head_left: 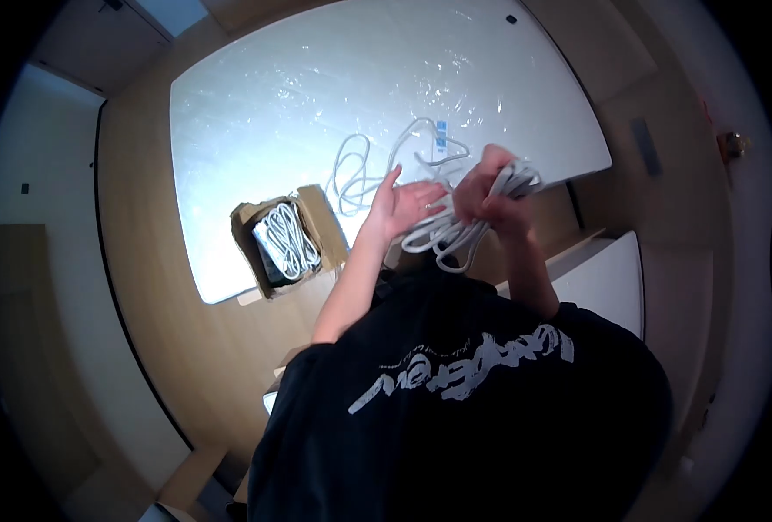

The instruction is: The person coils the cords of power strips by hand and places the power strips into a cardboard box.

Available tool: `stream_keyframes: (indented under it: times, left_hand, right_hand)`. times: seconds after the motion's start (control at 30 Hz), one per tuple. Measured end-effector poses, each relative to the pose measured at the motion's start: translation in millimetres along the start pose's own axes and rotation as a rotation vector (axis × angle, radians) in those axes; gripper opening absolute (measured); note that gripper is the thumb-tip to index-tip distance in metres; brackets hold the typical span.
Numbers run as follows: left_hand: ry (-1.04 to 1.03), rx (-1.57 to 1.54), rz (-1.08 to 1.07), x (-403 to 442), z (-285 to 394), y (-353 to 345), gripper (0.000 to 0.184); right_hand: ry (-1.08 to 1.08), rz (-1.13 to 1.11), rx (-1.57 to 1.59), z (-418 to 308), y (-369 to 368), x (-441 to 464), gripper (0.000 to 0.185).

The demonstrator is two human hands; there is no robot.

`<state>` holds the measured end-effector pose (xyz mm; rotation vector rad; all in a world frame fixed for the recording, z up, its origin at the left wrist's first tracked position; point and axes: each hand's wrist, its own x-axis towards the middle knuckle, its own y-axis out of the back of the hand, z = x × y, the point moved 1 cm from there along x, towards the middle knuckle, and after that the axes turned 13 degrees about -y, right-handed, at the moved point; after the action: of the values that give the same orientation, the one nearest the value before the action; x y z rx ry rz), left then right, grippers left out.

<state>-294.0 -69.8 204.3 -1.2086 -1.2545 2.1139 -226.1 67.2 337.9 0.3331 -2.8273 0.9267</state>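
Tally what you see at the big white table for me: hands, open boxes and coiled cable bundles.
Hands: 2 (left hand, right hand)
Open box: 1
Cable bundles in sight: 2 (held bundle, boxed bundle)
Total: 5

The right grip [494,202] hides part of the cable [520,180].

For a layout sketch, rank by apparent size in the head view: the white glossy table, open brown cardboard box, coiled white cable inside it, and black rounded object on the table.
Largest to smallest:
white glossy table
open brown cardboard box
coiled white cable
black rounded object
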Motion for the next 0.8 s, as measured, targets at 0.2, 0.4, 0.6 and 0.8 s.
stream_keyframes:
  times: [0.2,0.4,0.6,0.8]
  left_hand:
    - [0.035,-0.356,0.078,59,45,25,0.035]
    - [0.054,-0.318,-0.183,41,84,48,0.029]
    - [-0.188,1.035,-0.214,-37,64,16,0.038]
    - [-0.309,1.003,-0.196,-46,38,51,0.042]
  right_hand:
    - [-0.3,0.231,0.289,45,-16,-26,0.016]
    - [-0.301,0.425,0.248,65,18,-24,0.01]
    - [-0.407,0.881,0.355,82,41,18,0.018]
    - [-0.574,0.802,0.448,137,59,40,0.036]
